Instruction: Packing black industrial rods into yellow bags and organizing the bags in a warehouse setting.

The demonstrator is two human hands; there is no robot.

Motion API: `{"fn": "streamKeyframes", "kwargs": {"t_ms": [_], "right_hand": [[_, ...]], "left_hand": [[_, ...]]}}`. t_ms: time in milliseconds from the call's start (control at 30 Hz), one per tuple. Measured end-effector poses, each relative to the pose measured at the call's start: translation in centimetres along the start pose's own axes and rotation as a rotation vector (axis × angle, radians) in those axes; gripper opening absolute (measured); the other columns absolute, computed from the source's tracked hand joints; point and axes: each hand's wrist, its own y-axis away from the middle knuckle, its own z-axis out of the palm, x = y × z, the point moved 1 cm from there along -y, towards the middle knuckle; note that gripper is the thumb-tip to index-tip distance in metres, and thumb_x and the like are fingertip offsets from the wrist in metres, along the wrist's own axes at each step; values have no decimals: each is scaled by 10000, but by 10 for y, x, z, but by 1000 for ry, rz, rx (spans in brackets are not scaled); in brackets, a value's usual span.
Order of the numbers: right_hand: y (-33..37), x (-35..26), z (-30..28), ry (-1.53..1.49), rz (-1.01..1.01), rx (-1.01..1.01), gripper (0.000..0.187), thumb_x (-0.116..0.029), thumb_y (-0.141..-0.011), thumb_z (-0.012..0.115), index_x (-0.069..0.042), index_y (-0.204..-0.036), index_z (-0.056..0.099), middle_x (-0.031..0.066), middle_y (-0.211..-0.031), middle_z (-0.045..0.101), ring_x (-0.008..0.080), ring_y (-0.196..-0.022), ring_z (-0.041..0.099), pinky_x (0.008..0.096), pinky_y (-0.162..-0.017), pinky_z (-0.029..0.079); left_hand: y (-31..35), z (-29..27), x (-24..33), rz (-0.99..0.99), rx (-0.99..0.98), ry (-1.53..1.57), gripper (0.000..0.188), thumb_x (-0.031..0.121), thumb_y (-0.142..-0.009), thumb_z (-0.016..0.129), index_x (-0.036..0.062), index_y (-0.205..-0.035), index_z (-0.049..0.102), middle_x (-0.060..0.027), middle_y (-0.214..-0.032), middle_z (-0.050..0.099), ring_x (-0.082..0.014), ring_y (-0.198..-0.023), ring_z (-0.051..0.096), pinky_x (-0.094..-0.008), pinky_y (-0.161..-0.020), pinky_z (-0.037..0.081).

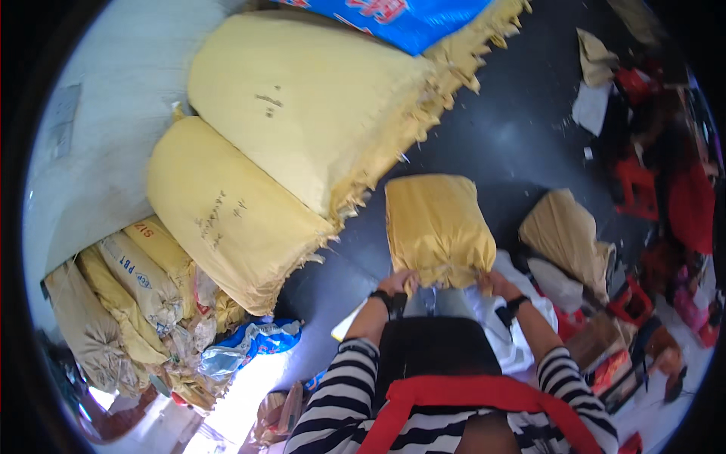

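Note:
In front of me a full yellow-brown sack (440,216) stands on the dark floor, its near end gathered and crumpled. My left hand (399,282), with a dark band on its wrist, is closed on the left corner of that end. My right hand (495,284), also with a wristband, grips the right corner. Between the hands, the pleated edge of the sack hangs over something pale and shiny that I cannot make out.
Tall stacks of pale yellow sacks (302,106) lean on the left wall, with a blue printed bag (423,23) on top. Smaller sacks (125,261) lie lower left. Right of me are a tan sack (569,234), white plastic sheeting (541,306) and a red stool (635,185).

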Motion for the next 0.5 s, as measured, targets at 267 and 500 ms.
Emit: {"fn": "streamKeyframes", "kwargs": {"t_ms": [267, 500], "right_hand": [[-33, -131, 89, -384, 365, 448, 264, -314, -928, 531, -110, -762, 514, -61, -547, 354, 92, -444, 335, 259, -434, 284], [96, -239, 109, -45, 442, 294, 302, -282, -933, 511, -86, -705, 543, -28, -534, 402, 111, -431, 364, 287, -404, 283]], "left_hand": [[42, -19, 2, -541, 473, 199, 512, 515, -946, 473, 19, -942, 596, -39, -755, 576, -140, -622, 483, -298, -559, 411], [102, 57, 110, -413, 450, 102, 493, 473, -971, 437, 65, -727, 564, -4, -552, 481, -109, -436, 398, -265, -399, 298]]}}
